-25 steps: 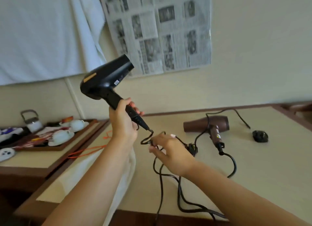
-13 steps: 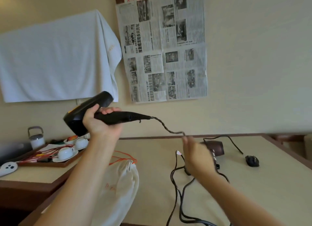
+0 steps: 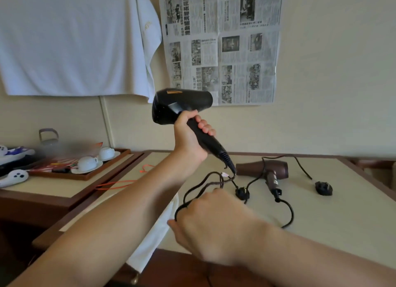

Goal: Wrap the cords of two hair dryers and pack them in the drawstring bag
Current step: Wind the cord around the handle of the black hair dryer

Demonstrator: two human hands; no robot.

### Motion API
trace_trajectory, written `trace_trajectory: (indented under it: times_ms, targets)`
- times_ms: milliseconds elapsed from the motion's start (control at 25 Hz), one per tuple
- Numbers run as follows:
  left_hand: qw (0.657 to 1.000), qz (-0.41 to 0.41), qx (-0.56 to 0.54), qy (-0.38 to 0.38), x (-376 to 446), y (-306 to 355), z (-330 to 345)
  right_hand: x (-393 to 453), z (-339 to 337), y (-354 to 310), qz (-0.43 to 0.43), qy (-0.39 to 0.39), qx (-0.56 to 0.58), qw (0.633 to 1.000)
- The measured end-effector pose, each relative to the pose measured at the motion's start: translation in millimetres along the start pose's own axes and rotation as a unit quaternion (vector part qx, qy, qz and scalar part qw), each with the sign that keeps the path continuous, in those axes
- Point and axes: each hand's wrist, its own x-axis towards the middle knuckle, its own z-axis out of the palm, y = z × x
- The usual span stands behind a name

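I count two hair dryers, black one (image 3: 182, 104) and brown one (image 3: 263, 168); two plugs (image 3: 242, 193) (image 3: 323, 187); two cups (image 3: 87, 163) (image 3: 106, 152)

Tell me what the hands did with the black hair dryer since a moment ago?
The left hand turned the black hair dryer so its handle points down toward the table, not sideways. The right hand came down and nearer, gathering the black cord into loops. The left hand keeps gripping the handle. The brown hair dryer stayed lying on the table.
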Motion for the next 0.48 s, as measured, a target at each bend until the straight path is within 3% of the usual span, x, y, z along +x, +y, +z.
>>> trace_trajectory:
  times_ms: [80,200,400,480]
  targets:
    - [1.0,0.005,-0.009,0.004,1.0,-4.0,-1.9,-5.3,-16.4,8.6,0.043,0.04,-0.027,0.998]
    - [1.0,0.002,0.005,-0.002,0.4,-11.4,-6.3,-0.3,-34.2,24.1,0.041,0.088,-0.052,0.994]
    - [1.0,0.008,0.003,0.011,4.3,-5.9,-28.0,-18.5,-74.1,116.4,0.095,0.191,0.003,0.977]
    - [1.0,0.022,0.001,0.018,3.8,8.9,-43.6,-45.8,-69.1,158.7,0.134,0.195,0.022,0.971]
